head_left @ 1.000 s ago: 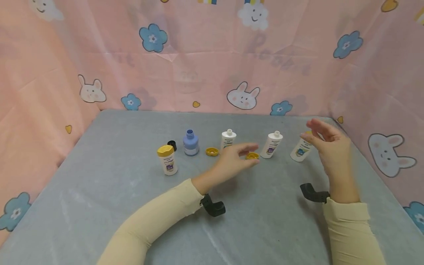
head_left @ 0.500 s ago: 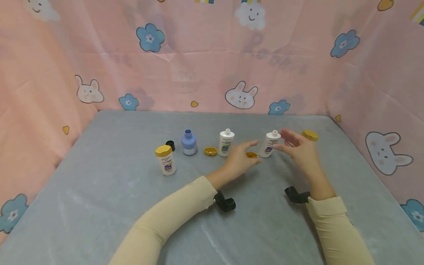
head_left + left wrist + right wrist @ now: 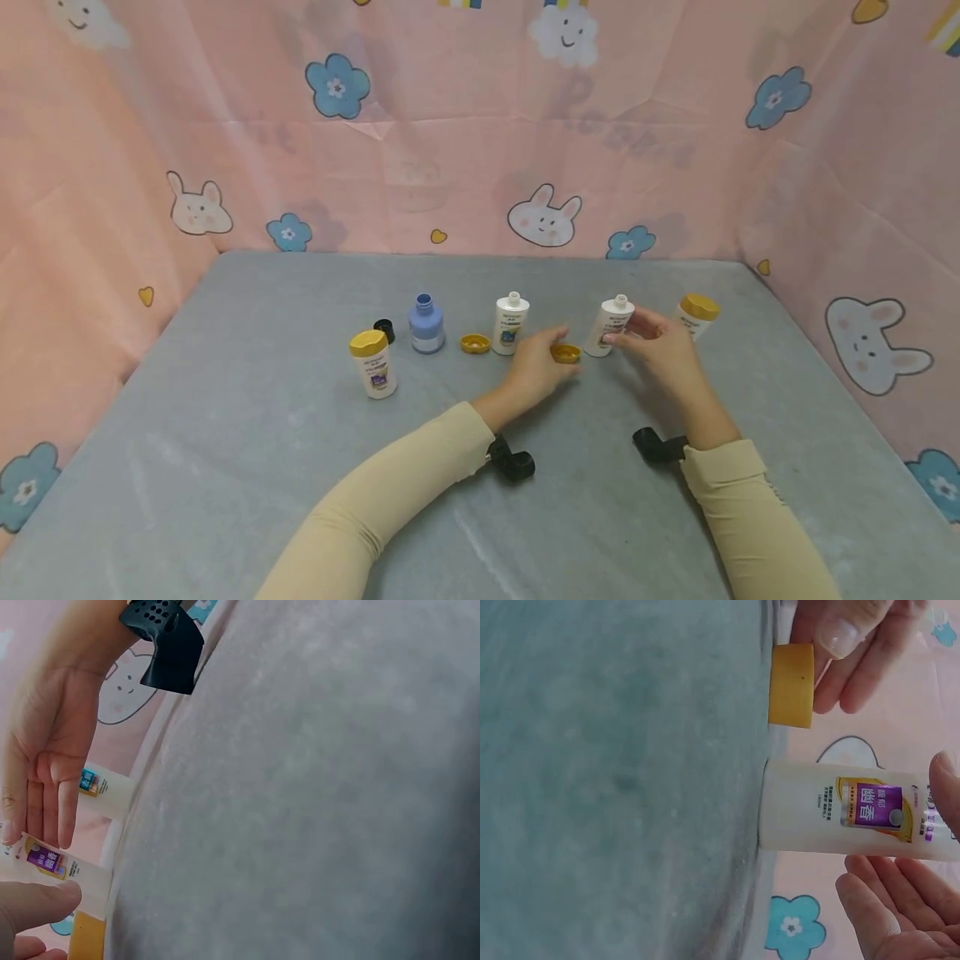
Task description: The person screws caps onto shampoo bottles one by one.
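In the head view my left hand (image 3: 532, 368) has its thumb and fingers spread around an upturned yellow cap (image 3: 566, 354) on the table. In the right wrist view a gap shows between that thumb and the cap (image 3: 791, 685). My right hand (image 3: 667, 352) is at an uncapped white bottle (image 3: 609, 327) with a purple label, standing upright. Its thumb is in front and its fingers are at the far side; the right wrist view shows the bottle (image 3: 840, 810) between them, not gripped. The left wrist view shows my right hand's fingers (image 3: 51, 799) reaching the bottle.
Left of my hands stand an uncapped white bottle (image 3: 510, 325), another yellow cap (image 3: 475, 343), a blue bottle (image 3: 426, 325), a black cap (image 3: 384, 329) and a yellow-capped white bottle (image 3: 373, 367). Another yellow-capped bottle (image 3: 697, 312) stands behind my right hand. Patterned pink cloth (image 3: 450, 167) surrounds the grey table (image 3: 300, 467).
My right hand has moved left from the yellow-capped bottle at the right to the uncapped bottle with the purple label. My left hand has shifted slightly right, its fingers now around the yellow cap.
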### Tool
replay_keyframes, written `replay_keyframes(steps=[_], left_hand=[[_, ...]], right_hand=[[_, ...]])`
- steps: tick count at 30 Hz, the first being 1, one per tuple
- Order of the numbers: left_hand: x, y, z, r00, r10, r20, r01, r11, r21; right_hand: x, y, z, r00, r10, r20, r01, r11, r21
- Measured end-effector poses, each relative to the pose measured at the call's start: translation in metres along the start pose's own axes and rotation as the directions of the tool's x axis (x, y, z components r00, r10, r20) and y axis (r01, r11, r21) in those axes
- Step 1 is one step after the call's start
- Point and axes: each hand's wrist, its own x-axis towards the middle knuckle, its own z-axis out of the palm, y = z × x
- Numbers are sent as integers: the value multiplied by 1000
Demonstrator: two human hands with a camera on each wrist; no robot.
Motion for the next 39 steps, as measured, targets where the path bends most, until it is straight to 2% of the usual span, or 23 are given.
replay_keyframes(steps=[6, 11, 19, 24, 27, 30, 33, 39], left_hand=[[1, -3, 3, 999, -33, 16, 33, 999, -4], [2, -4, 4, 1000, -30, -2, 30, 999, -14], [2, -5, 4, 999, -9, -38, 7, 999, -48], [0, -6, 3, 1000, -12, -25, 11, 998, -59], [-2, -6, 2, 1000, -10, -16, 9, 998, -67], [-7, -4, -2, 1000, 7, -4, -7, 997, -78], [-12, 0, -10, 999, 25, 23, -23, 995, -94], [-27, 13, -35, 997, 49, 64, -35, 979, -202]], right_hand=[[0, 0, 1, 999, 32, 10, -32, 999, 21], [-1, -3, 2, 999, 49, 21, -50, 998, 50], [-2, -7, 3, 998, 53, -34, -52, 999, 15], [-3, -7, 3, 991, 98, -87, -99, 995, -13], [-4, -9, 3, 987, 126, -97, -125, 992, 7], [-8, -14, 2, 987, 128, -93, -126, 992, 31], [-13, -21, 0, 991, 96, -90, -93, 995, 43], [-23, -39, 1, 997, 61, -52, -58, 997, 47]])
